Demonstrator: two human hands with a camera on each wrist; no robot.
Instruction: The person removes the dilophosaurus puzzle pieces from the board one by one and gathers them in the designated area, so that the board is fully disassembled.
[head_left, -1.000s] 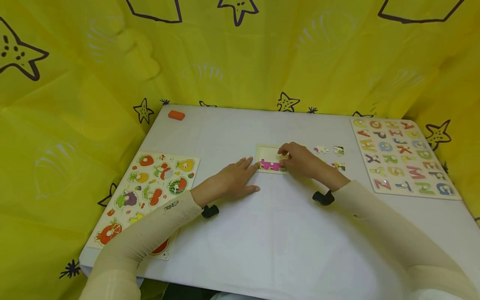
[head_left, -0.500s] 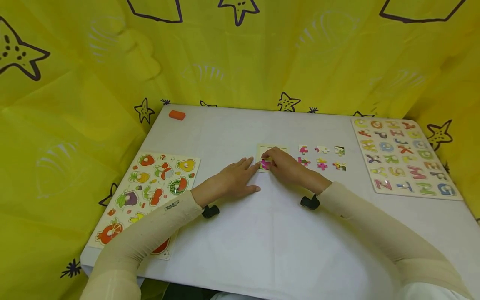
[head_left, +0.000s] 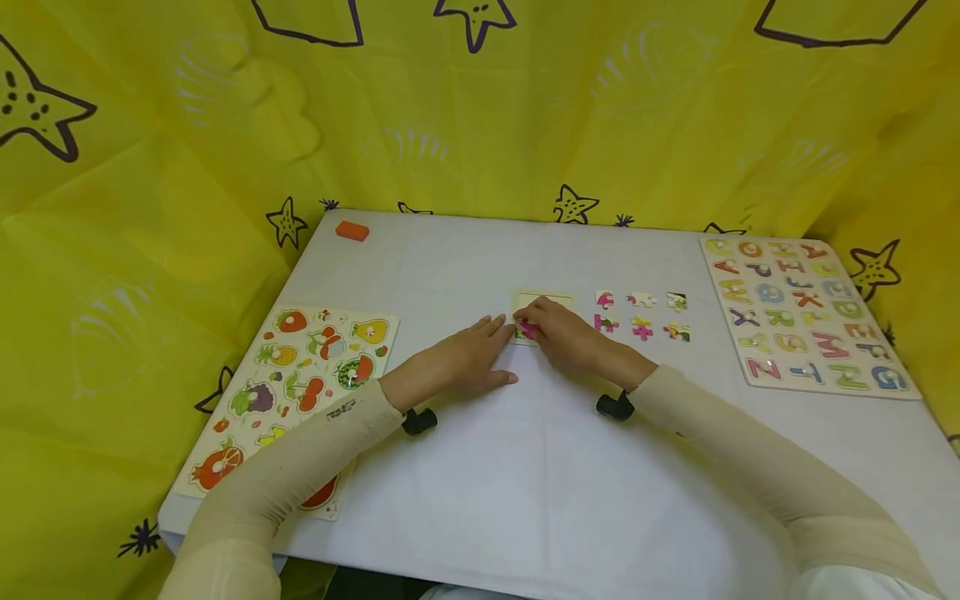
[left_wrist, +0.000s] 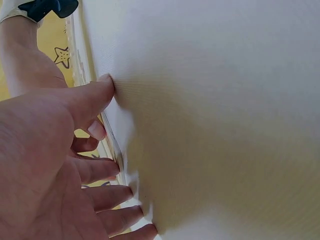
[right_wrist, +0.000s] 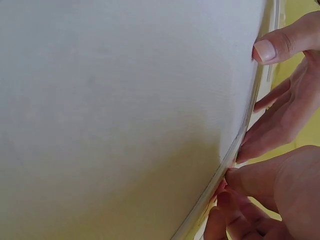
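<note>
A small jigsaw puzzle tray (head_left: 558, 294) with a pale wooden rim lies at the middle of the white table. My left hand (head_left: 468, 358) rests on the table, fingers spread, its fingertips right at the tray's left edge. Over the tray, my right hand (head_left: 566, 337) pinches a pink puzzle piece (head_left: 527, 330) between thumb and fingers at the lower left corner. A sliver of pink shows by the fingertips in the right wrist view, where the right hand (right_wrist: 270, 195) is close to the tray's edge. The right hand hides much of the tray's inside.
Several loose puzzle pieces (head_left: 642, 328) lie in two rows right of the tray. A fruit peg board (head_left: 390, 333) is at the left, an alphabet board (head_left: 813, 333) at the right. An orange block (head_left: 352, 231) sits at the back left. Yellow curtain (head_left: 480, 125) encloses the table.
My right hand has moved left across the tray, from its upper right side to its lower left corner, uncovering loose pieces on the right. My left hand has stayed in place.
</note>
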